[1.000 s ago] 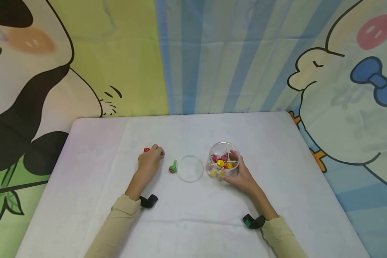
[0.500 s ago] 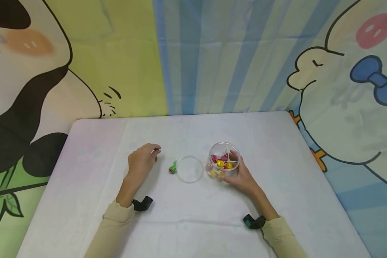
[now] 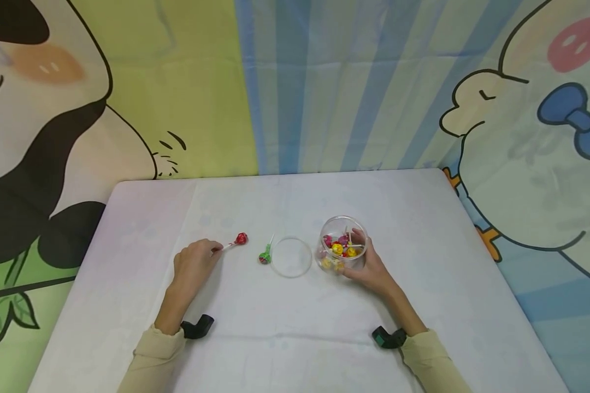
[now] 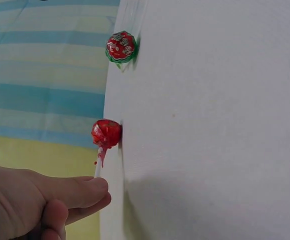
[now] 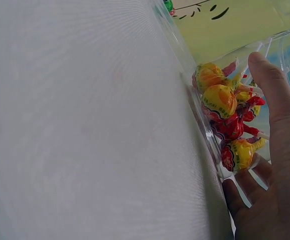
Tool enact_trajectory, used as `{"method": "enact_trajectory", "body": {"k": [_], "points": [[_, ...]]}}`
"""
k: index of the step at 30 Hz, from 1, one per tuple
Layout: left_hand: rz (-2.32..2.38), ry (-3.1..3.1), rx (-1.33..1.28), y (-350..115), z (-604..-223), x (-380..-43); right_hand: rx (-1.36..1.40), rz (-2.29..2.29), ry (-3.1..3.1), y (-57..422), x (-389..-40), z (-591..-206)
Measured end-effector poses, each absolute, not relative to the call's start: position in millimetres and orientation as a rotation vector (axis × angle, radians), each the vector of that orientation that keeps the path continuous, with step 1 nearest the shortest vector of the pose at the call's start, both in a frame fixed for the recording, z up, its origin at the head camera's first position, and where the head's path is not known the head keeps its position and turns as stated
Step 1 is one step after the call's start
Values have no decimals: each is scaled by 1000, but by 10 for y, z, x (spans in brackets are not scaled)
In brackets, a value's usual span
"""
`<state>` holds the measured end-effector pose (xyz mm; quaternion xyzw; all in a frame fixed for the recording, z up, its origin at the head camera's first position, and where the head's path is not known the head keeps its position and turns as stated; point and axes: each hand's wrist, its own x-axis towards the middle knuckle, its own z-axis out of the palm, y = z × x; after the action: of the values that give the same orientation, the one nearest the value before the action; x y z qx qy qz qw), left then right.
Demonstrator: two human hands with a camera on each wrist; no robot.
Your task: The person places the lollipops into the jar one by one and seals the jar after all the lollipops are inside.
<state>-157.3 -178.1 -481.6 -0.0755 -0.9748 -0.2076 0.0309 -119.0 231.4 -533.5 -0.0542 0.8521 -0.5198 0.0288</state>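
Observation:
My left hand [image 3: 195, 267] pinches the white stick of a red-wrapped lollipop [image 3: 241, 238] between thumb and finger. In the left wrist view the red lollipop's head [image 4: 106, 133] points away from the fingertips, close to the tabletop. My right hand [image 3: 376, 275] holds a clear round jar [image 3: 343, 218] from its right side, with the thumb on the near side. Inside lie several lollipops [image 5: 220, 101] in yellow, red and pink wrappers, sticks pointing various ways. The jar's mouth is uncovered.
A clear round lid [image 3: 291, 277] lies flat just left of the jar. Touching or nearly touching its left edge is a green-wrapped lollipop [image 3: 264, 257]. The white table [image 3: 295, 338] ends at a printed cartoon cloth [image 3: 314, 109] behind.
My left hand has drawn left and nearer, and now pinches the red lollipop's stick. The lollipop, earlier mostly hidden by the hand, shows fully with its head rightward. Right hand and jar stay put.

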Motion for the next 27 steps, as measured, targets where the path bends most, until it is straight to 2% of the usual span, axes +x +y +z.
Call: {"method": "enact_trajectory", "body": {"k": [7,13,17,27], "points": [[-717,-2907,-215,-1783,-4919,-1586,-142,-1583,2598,2204,-1110,-5019],[-861,-2604,-260,-1717,-4880,-1665,-154,-1597,2607,2263,-1151,-5188],[-1048,-2451,-365,-1554,-4725,-1724,-160,-1584,2633,2311,-1174,-5308],[-1488,-2213,-598,-892,-4266,-1681,-192,-1602,2641,2313,-1177,-5332]]}}
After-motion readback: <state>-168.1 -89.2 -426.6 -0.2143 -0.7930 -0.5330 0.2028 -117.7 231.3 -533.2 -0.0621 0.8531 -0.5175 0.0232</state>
